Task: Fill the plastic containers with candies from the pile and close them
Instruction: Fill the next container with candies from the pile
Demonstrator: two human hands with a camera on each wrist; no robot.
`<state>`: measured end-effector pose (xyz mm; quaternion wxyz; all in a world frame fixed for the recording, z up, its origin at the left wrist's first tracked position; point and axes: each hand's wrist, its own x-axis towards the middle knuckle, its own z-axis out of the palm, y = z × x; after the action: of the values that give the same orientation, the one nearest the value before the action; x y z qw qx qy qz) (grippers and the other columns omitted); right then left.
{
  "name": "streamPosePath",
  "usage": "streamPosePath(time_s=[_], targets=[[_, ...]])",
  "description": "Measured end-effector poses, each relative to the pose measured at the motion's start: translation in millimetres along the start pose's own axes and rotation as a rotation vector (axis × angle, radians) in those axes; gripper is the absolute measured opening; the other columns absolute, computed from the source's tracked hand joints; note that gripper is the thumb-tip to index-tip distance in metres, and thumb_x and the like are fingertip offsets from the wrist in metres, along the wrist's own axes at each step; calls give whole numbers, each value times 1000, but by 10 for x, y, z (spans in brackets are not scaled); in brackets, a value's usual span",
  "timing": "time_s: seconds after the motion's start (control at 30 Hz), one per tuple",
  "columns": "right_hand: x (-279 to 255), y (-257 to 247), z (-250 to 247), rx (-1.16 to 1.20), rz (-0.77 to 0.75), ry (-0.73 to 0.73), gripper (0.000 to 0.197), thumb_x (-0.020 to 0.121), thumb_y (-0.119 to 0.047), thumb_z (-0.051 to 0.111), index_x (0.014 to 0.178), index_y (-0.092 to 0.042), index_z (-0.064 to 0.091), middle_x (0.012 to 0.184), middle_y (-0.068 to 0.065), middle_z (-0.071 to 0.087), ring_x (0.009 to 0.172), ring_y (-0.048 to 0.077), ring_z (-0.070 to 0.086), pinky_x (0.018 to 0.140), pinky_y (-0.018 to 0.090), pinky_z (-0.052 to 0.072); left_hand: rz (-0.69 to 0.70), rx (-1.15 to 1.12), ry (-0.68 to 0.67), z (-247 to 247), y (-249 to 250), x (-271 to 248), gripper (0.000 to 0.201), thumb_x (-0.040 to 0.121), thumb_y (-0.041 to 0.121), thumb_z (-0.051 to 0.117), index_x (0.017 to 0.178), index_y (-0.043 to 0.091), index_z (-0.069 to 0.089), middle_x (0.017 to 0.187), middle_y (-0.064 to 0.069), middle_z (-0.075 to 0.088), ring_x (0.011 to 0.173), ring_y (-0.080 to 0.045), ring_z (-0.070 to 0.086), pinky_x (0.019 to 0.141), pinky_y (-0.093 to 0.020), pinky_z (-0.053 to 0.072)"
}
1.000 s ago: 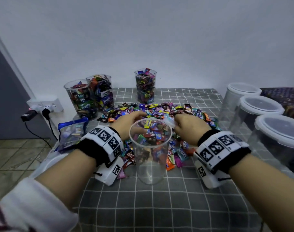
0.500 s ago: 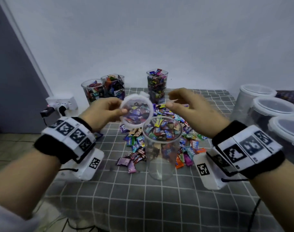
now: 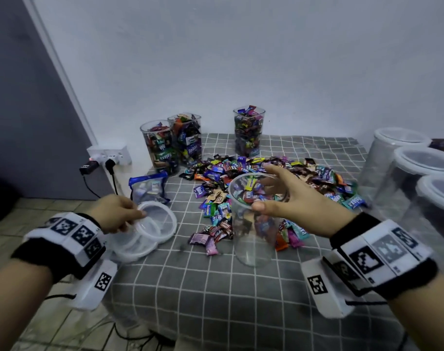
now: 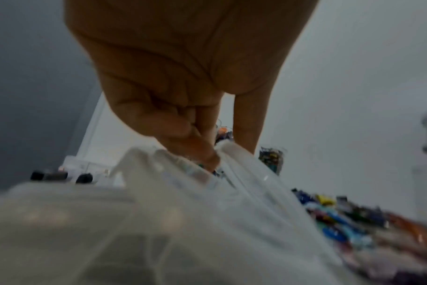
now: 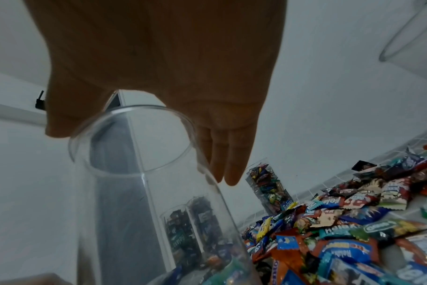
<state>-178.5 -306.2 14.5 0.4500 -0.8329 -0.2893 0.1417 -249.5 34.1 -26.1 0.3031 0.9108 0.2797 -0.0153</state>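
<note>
A tall clear container [image 3: 252, 239] stands without a lid on the grey checked cloth, in front of the candy pile [image 3: 271, 173]. I see no candies inside it. My right hand [image 3: 267, 190] is spread over its rim, thumb on the near side and straight fingers on the far side; in the right wrist view the right hand [image 5: 144, 152] reaches past the container [image 5: 139, 192]. My left hand [image 3: 140, 212] pinches the rim of a clear lid [image 3: 162, 219] at the table's left edge. The left wrist view shows the left hand [image 4: 215, 160] gripping the lid [image 4: 244, 192].
Under that lid lies a stack of lids [image 3: 134, 245]. Three candy-filled containers [image 3: 248, 133] stand at the back by the wall. Three lidded containers [image 3: 418, 168] stand at the right. A blue candy bag [image 3: 148, 188] lies left of the pile, near a wall socket [image 3: 107, 155].
My left hand carried the lid from above the container down and left onto the lid stack. My right hand dropped from mid-air to the container's rim.
</note>
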Motion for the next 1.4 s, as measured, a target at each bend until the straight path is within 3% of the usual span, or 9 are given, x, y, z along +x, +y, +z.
streamPosePath(time_s=[0.17,0.27,0.4,0.5,0.73,0.87,1.0,1.07,1.4], targets=[[-24,46,14,40,3,22,109,56,-64,68,146,-24,21,134,-2,48,120,9,48,105,33,39,40,471,86,0,98,2,25,80,47,67,75,23,60,78,3,61,73,-13,53,55,-24,36],[-35,42,13,38,11,24,108,54,-60,63,146,-24,21,134,-2,48,120,9,49,103,30,39,42,511,111,-35,88,9,31,75,53,69,80,25,58,92,-2,58,81,-16,54,63,-28,38],[-30,46,26,36,10,31,104,60,-61,66,147,-25,20,134,-3,49,119,10,49,103,31,40,-46,462,15,15,-8,41,59,80,58,61,124,21,52,128,-8,55,113,-24,53,86,-29,42],[-22,60,35,28,5,41,103,62,-62,66,147,-25,21,133,-3,49,118,9,50,101,29,40,-55,322,-51,77,-51,56,62,84,49,61,134,14,50,137,-9,51,122,-26,49,100,-31,38],[-29,101,-2,-8,-6,42,106,63,-79,58,147,-28,18,134,-8,46,121,8,47,104,33,39,-40,385,-95,110,27,30,69,84,53,57,140,17,41,141,-8,46,126,-25,46,100,-29,38],[-27,165,-177,3,37,172,82,78,-71,39,144,-24,29,123,-13,46,115,7,47,97,29,41,43,470,31,66,254,-85,74,85,59,51,145,22,29,140,-9,47,124,-27,49,94,-30,40],[102,412,-385,-200,121,301,76,82,-56,53,143,-16,33,141,4,45,126,20,45,106,41,37,164,369,60,59,556,-80,73,83,61,52,143,25,32,142,-7,46,124,-26,49,98,-34,40],[184,541,-424,-349,196,312,70,88,-45,56,144,-12,31,145,10,39,131,23,39,107,38,33,220,343,36,127,697,-6,73,81,63,52,142,27,34,141,-5,47,124,-25,49,100,-34,40],[757,1028,-619,-519,500,329,70,86,-45,58,139,-6,35,141,18,38,129,32,37,105,41,34,245,114,-104,613,1357,693,67,87,49,56,142,17,35,145,-6,40,128,-24,43,97,-30,35]])
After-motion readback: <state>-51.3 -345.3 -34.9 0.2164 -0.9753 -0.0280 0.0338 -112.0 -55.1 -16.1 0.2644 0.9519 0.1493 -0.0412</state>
